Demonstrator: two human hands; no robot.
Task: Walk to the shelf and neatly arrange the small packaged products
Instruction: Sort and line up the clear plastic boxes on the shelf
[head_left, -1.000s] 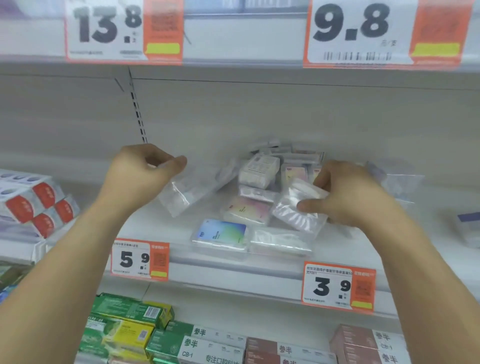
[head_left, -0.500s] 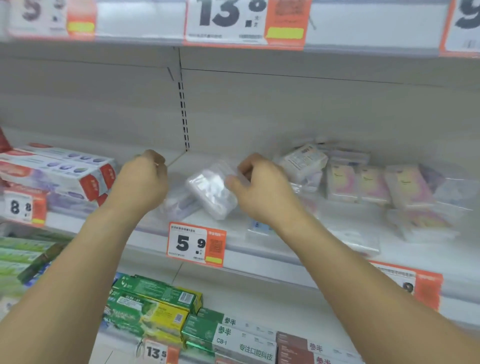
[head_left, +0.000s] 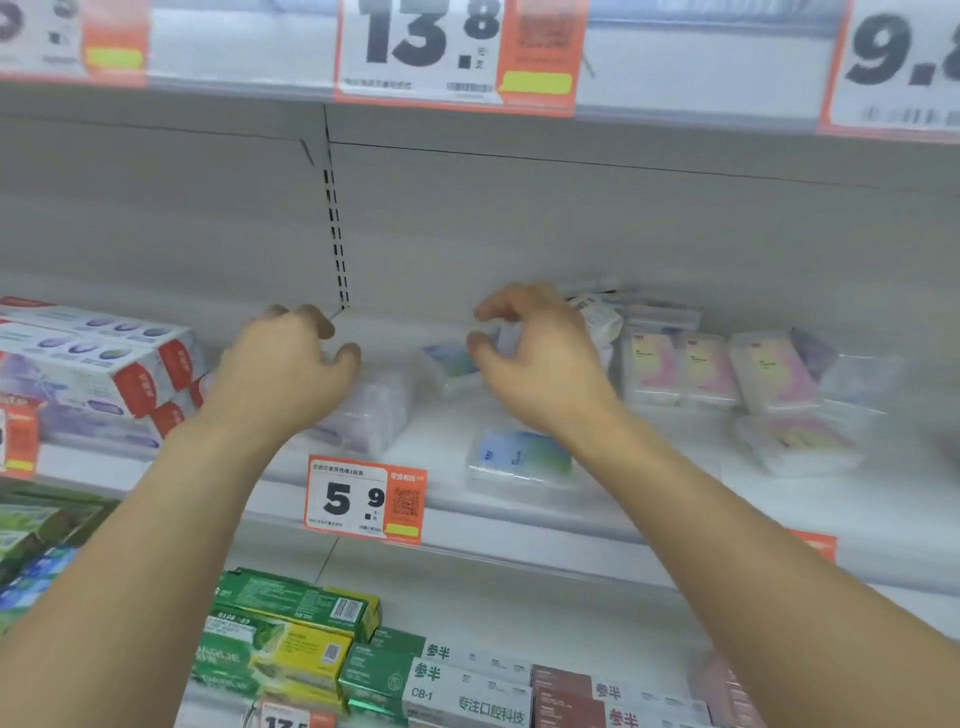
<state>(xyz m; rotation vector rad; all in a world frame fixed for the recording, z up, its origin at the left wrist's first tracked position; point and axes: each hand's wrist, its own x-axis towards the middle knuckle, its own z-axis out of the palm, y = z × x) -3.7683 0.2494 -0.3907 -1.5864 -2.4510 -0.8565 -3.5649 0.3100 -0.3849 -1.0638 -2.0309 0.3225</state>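
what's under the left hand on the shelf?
A clear plastic packet lies on the shelf below the left hand. The hand covers its left end, so contact can't be confirmed.

Packets (head_left: 452, 364) behind hands (head_left: 540, 364) blurred

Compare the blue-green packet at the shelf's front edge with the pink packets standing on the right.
The blue-green packet lies flat; the pink packets stand upright, leaning back. It sits alone by the front edge; they stand side by side in a row further back. Its print is blue-green, theirs pink and yellow. Both are in clear plastic wrap.
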